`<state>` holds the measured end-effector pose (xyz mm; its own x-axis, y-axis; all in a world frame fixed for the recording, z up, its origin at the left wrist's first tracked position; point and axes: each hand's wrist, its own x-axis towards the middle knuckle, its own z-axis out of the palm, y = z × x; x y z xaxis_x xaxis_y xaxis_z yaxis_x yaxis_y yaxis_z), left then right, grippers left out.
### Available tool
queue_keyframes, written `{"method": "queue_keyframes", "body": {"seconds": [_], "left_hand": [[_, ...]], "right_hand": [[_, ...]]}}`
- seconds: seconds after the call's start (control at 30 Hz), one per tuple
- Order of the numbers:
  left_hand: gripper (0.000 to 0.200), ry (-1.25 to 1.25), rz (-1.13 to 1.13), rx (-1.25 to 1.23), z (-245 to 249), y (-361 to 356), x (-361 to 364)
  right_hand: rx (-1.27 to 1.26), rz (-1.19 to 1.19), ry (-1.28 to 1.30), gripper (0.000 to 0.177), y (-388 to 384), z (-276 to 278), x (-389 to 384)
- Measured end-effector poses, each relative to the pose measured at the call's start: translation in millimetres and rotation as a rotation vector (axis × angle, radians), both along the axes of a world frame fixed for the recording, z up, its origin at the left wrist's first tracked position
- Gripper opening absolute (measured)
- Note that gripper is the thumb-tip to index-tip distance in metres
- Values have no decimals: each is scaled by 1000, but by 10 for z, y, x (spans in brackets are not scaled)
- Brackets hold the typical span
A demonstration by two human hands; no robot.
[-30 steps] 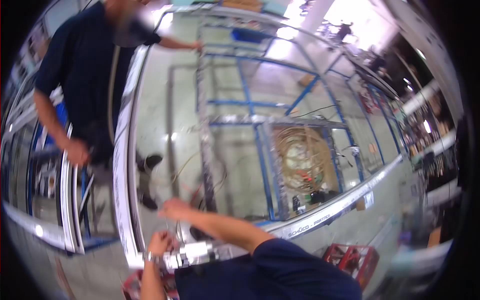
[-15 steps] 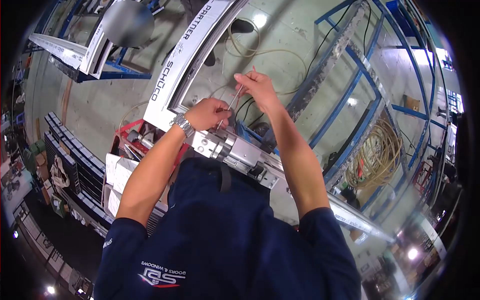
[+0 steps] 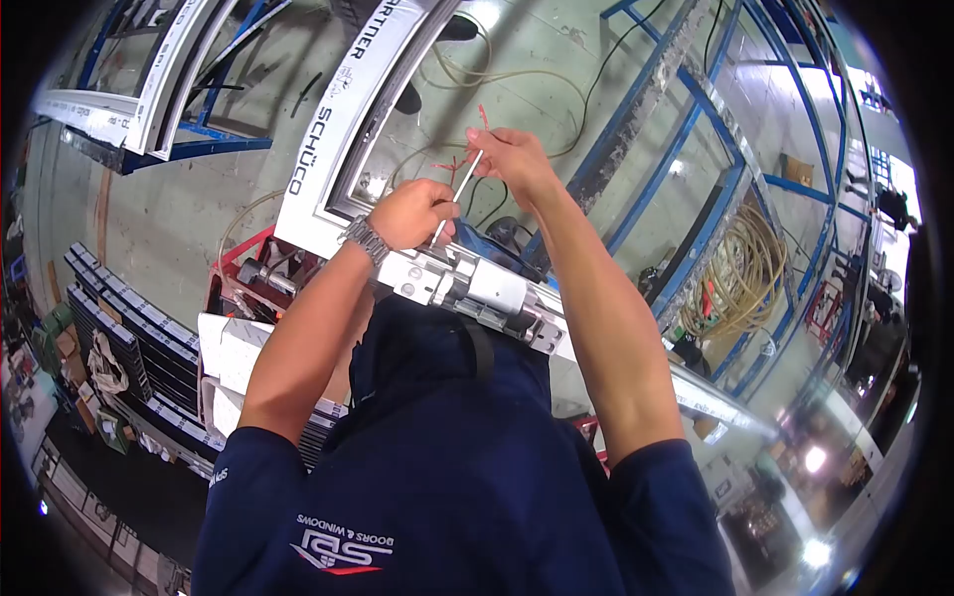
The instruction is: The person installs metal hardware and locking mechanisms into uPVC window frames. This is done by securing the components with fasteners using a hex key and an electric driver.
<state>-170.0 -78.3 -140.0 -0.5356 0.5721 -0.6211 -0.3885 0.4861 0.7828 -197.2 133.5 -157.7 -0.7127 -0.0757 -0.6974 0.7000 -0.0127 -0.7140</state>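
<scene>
A thin white cable runs slantwise between my two hands, with reddish wire ends at its upper part. My left hand, with a metal watch above the wrist, has its fingers closed round the lower part. Higher and to the right, my right hand pinches the cable near the red wires. Just below the hands lies a silver metal fitting on the white frame profile. The cable's lower end is close to this fitting; where it enters cannot be made out.
A long profile with SCHÜCO lettering rises at upper left. Blue metal racks stand to the right, with a coiled hose. A red cart holds tools at left. Someone's dark shoe shows on the floor above.
The view has shifted a little. The red wire ends now show more clearly above my right hand, and the cable between my hands looks whiter and more exposed.
</scene>
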Motion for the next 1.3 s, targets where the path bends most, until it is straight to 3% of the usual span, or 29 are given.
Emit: {"method": "queue_keyframes", "body": {"seconds": [0.33, 0.47, 0.67, 0.73, 0.77, 0.8, 0.9, 0.93, 0.97, 1.03, 1.1, 1.13, 1.23, 1.3], "left_hand": [[23, -235, 81, 12, -5, 31, -5], [21, -26, 240, 188, 10, 60, 48], [21, 574, 159, -10, 764, -412, 408], [23, 614, 181, -10, 815, -514, 716], [25, 577, 207, 2, 804, -534, 847], [39, 742, 128, 6, 805, -534, 951], [51, 1070, -26, -88, 796, -474, 1066], [61, 1026, -59, -159, 821, -472, 1074], [55, 986, 7, -177, 855, -465, 1144], [47, 1177, 179, -124, 879, -534, 1390], [36, 1049, 349, -287, 699, -794, 1929], [33, 929, 453, -337, 379, -1036, 2250], [36, 540, 786, -633, -121, -1600, 3329], [38, 621, 1032, -759, -583, -2025, 3929]], "right_hand": [[82, -56, 46, 46, -102, 42, 46], [329, 59, 262, 54, 201, 524, 421], [718, 244, 664, 49, 810, 1118, 2174], [777, 272, 833, 53, 759, 945, 2571], [807, 282, 918, 55, 738, 824, 2707], [782, 273, 928, 60, 688, 731, 2775], [818, 354, 1011, 63, 510, 954, 2648], [814, 351, 935, 62, 495, 825, 2685], [813, 352, 933, 61, 497, 832, 2717], [797, 382, 956, 59, 520, 871, 2690], [800, 310, 963, 51, 544, 718, 2757], [789, 282, 952, 49, 488, 651, 2775], [738, 156, 953, 50, 329, 594, 2790], [880, 228, 918, 49, 306, 725, 2779]]}}
